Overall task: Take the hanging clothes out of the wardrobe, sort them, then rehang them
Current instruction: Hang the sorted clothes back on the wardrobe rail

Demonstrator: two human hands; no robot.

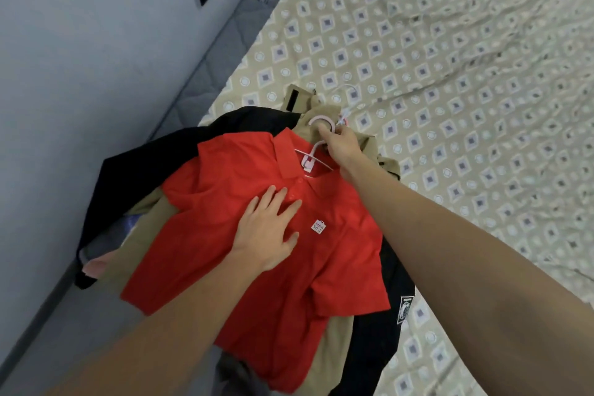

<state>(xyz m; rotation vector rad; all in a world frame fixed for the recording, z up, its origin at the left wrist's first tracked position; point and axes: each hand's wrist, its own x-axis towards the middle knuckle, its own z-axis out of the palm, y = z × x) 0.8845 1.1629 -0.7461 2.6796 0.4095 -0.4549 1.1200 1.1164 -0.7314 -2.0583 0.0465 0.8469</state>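
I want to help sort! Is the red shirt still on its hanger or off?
On. The pink hanger sits inside the red polo shirt collar; the right hand grips its hook.

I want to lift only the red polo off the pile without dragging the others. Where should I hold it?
By the pink hanger at its collar, coming from the collar end, where the right hand already grips the hooks. The red polo lies topmost, so the hanger should carry it; the left hand only presses flat.

I'm looking into a home bedroom. A bed [450, 74] with a beige diamond-patterned sheet fills most of the view; its grey quilted mattress edge [205, 74] runs along a plain pale wall [80, 58], and a heap of shirts [257, 235] lies on the bed's near corner.
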